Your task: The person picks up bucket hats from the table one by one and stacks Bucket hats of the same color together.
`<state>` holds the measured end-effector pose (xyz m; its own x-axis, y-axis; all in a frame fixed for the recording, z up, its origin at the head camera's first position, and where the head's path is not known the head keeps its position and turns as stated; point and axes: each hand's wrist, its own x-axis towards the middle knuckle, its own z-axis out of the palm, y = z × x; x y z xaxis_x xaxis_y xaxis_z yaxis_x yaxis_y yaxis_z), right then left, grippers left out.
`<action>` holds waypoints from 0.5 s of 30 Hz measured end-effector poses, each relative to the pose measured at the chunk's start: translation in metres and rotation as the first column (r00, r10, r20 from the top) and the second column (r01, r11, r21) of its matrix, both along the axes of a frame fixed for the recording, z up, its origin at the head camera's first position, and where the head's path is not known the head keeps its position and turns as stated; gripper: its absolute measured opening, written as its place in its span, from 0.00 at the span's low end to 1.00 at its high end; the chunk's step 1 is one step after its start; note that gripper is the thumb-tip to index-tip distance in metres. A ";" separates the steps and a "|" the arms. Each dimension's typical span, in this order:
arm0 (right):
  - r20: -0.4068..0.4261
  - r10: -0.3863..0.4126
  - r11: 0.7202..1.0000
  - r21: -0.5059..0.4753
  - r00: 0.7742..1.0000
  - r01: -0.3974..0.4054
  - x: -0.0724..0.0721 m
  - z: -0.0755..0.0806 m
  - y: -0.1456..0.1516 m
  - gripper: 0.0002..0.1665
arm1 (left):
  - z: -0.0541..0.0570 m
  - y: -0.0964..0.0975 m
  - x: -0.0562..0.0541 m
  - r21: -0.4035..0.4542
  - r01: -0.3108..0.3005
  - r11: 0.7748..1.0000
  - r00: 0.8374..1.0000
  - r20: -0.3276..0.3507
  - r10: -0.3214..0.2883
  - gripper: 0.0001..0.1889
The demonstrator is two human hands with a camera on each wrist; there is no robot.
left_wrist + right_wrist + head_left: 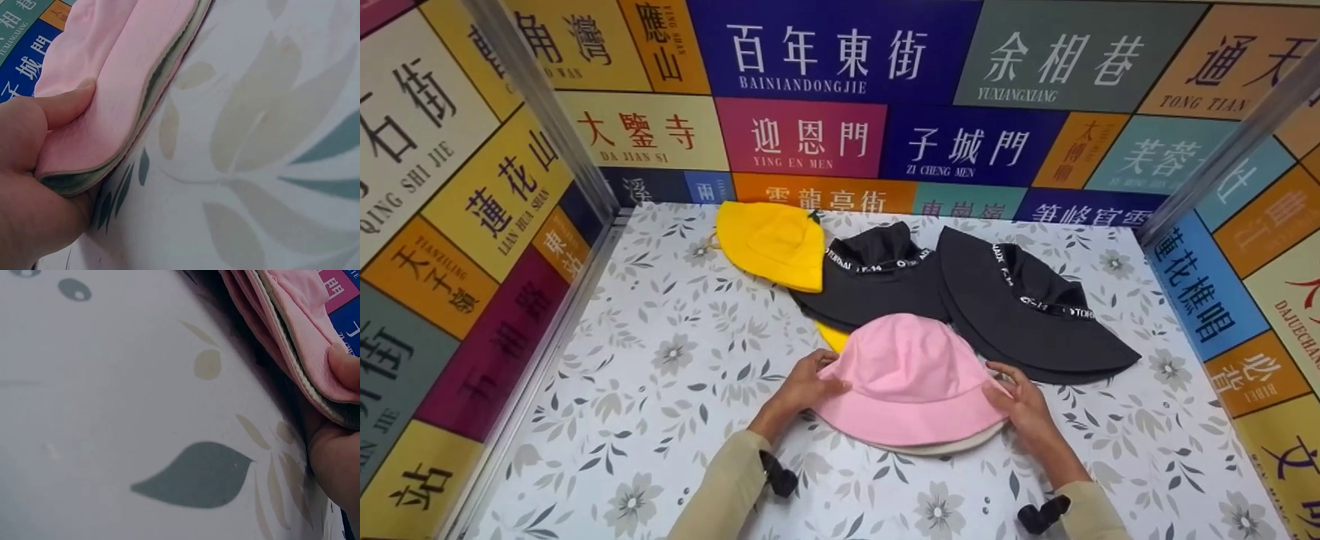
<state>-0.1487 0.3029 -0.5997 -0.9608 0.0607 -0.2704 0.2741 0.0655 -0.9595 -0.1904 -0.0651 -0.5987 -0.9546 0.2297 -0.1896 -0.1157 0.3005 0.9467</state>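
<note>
At our floral desk, fingers pinch the likely floppy pink bucket hat by its brim, nine and three o'clock.

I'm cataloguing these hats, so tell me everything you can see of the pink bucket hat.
The pink bucket hat looks like cloth, with a rounded, creased crown, a broad brim and a pale underside showing at the edge. It looks flattened, its brim doubled, crown pointing away from the person. The left grip and right grip pinch the brim's opposite ends over the floral tabletop; whether the hat rests there is unclear.
</note>
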 end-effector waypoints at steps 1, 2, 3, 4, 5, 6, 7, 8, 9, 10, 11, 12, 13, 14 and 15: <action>0.004 0.013 0.999 0.036 1.000 -0.013 0.000 0.001 0.001 0.31 | 0.000 0.000 0.000 0.010 -0.010 1.000 1.000 0.005 0.010 0.20; 0.009 0.028 0.997 0.073 1.000 -0.029 -0.001 0.001 0.001 0.34 | 0.000 0.001 0.001 0.018 -0.021 1.000 1.000 0.008 0.021 0.21; 0.014 0.042 0.993 0.110 0.999 -0.044 -0.001 0.002 0.001 0.35 | 0.000 0.001 0.001 0.022 -0.035 0.999 0.999 0.018 0.035 0.21; 0.019 0.051 0.989 0.141 0.999 -0.053 -0.001 0.002 0.002 0.37 | 0.000 0.002 0.002 0.028 -0.051 0.998 0.998 0.032 0.050 0.21; 0.024 0.059 0.983 0.170 0.998 -0.063 -0.001 0.002 0.001 0.37 | 0.001 0.002 0.003 0.026 -0.073 0.997 0.996 0.051 0.071 0.20; 0.030 0.066 0.979 0.191 0.997 -0.070 -0.001 0.002 0.001 0.38 | 0.002 0.003 0.004 0.030 -0.099 0.995 0.993 0.067 0.097 0.19; 0.039 0.071 0.978 0.191 0.997 -0.078 -0.001 0.003 0.001 0.38 | 0.003 0.003 0.004 0.038 -0.124 0.992 0.989 0.087 0.120 0.18; 0.041 0.066 0.979 0.193 0.997 -0.072 -0.001 0.003 0.000 0.37 | 0.003 0.004 0.005 0.038 -0.145 0.989 0.985 0.096 0.141 0.17; 0.039 0.059 0.979 0.193 0.997 -0.065 -0.002 0.002 -0.001 0.36 | 0.004 0.005 0.006 0.040 -0.163 0.986 0.982 0.107 0.158 0.17; 0.038 0.050 0.981 0.186 0.998 -0.056 -0.002 0.002 -0.001 0.35 | 0.005 0.005 0.006 0.045 -0.177 0.983 0.979 0.115 0.171 0.17; 0.038 0.044 0.983 0.179 0.998 -0.050 -0.003 0.003 -0.002 0.35 | 0.005 0.005 0.007 0.050 -0.184 0.982 0.977 0.121 0.177 0.18; 0.036 0.039 0.983 0.179 0.999 -0.044 -0.003 0.003 -0.002 0.34 | 0.005 0.005 0.007 0.064 -0.184 0.981 0.977 0.123 0.175 0.19; 0.033 0.029 0.984 0.173 0.999 -0.034 -0.003 0.003 -0.003 0.33 | 0.005 0.004 0.008 0.079 -0.180 0.980 0.976 0.136 0.168 0.20; 0.029 0.020 0.986 0.167 0.999 -0.024 -0.003 0.003 -0.003 0.33 | 0.004 0.002 0.008 0.105 -0.173 0.979 0.977 0.146 0.156 0.21; 0.027 0.014 0.986 0.164 1.000 -0.018 -0.003 0.003 -0.003 0.33 | 0.004 0.001 0.008 0.139 -0.171 0.975 0.975 0.168 0.147 0.22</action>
<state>-0.1517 0.2997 -0.5964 -0.9550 0.0908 -0.2825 0.2961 0.2260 -0.9280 -0.1823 -0.0640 -0.5947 -0.9427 0.1148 -0.3134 -0.3000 0.1202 0.9463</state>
